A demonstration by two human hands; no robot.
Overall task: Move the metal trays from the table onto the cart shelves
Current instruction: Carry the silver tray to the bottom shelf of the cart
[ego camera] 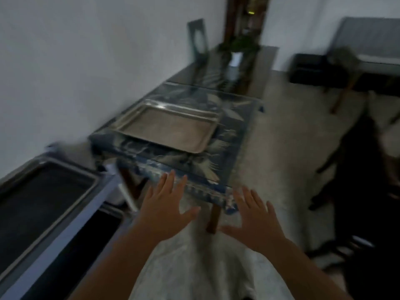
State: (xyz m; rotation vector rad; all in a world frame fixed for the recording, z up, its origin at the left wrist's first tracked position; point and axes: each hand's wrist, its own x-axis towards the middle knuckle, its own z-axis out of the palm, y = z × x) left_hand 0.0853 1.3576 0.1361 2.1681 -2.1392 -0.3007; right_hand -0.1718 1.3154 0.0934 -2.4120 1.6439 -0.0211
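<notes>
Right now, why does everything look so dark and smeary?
In the head view the room is dim, so colours go grey; motion blur smears the left hand, the right hand and the cart; the metal tray on the table catches a pale sheen; the wide lens tilts and bends the walls.

Dim, bluish indoor light, heavy motion blur throughout, wide-angle bending at edges, dark right side

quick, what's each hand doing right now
Left hand: open, fingers spread, holding nothing.
Right hand: open, fingers spread, holding nothing.
</notes>
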